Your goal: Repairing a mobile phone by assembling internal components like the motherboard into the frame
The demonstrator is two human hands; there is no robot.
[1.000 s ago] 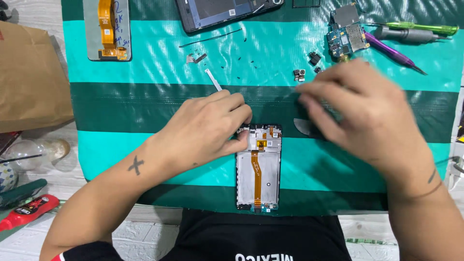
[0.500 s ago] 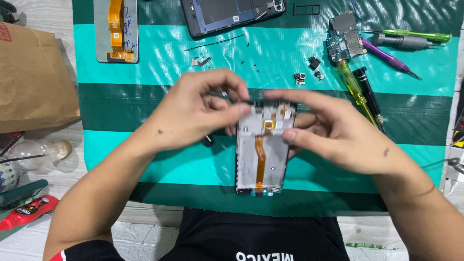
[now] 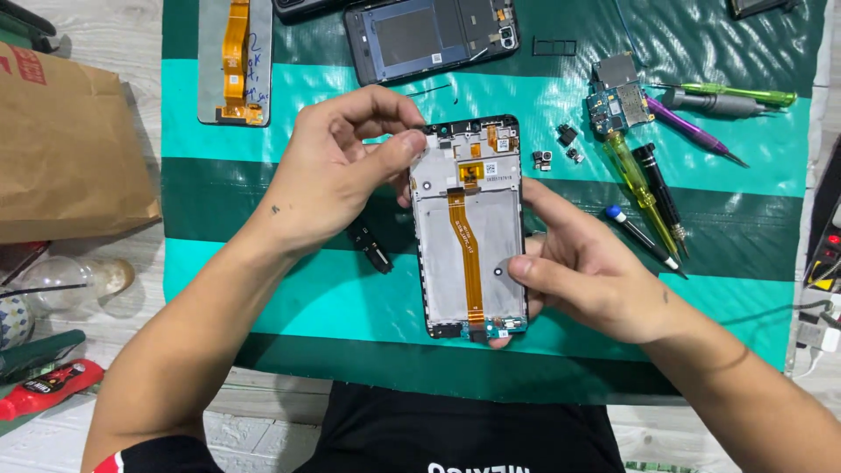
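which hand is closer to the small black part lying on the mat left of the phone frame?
Left. The left hand hovers just above the small black part; the right hand is across the phone frame, gripping it.

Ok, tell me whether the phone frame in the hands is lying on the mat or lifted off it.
Lifted. The phone frame is gripped by the left hand at its top edge and the right hand along its side, above the mat.

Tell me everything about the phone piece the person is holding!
The phone frame is a tall silvery-grey panel with a black rim, its back cover off and the inside facing up. An orange ribbon cable runs down its middle to a small board at the bottom end. It is lifted above the green mat. The right hand cradles its lower right side, and the left hand pinches its top left corner.
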